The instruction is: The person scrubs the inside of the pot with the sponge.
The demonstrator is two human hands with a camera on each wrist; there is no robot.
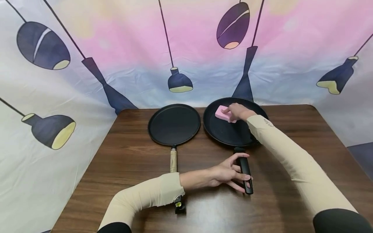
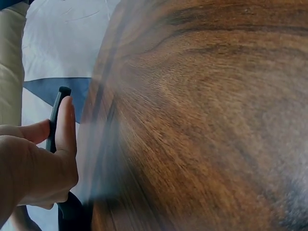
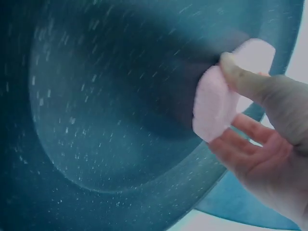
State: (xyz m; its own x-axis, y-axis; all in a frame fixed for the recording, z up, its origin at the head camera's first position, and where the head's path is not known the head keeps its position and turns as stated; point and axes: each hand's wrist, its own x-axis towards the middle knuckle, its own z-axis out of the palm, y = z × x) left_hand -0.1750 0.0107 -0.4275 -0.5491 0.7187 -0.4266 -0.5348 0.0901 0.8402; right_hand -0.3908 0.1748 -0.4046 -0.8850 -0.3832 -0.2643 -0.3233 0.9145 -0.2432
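A black frying pan [image 1: 221, 133] lies on the table at the back right, its black handle [image 1: 244, 166] pointing toward me. My left hand [image 1: 225, 173] holds that handle, with fingers on both sides of it; the left wrist view shows the hand [image 2: 41, 166] with thumb and finger against the handle. Inside the pan, my right hand [image 1: 240, 111] grips a pink sponge [image 1: 222, 112] against the surface. In the right wrist view, thumb and fingers pinch the sponge [image 3: 211, 106], which bends between them. Whitish specks and streaks dot the pan's inside [image 3: 96, 120].
Left of the frying pan lies a flat black griddle pan [image 1: 175, 124] with a wooden handle [image 1: 173, 160], partly hidden by my left sleeve. Both stand on a brown wooden table [image 1: 128, 155]. A printed cloth [image 1: 134, 38] with lamp pictures hangs close behind the table's back edge.
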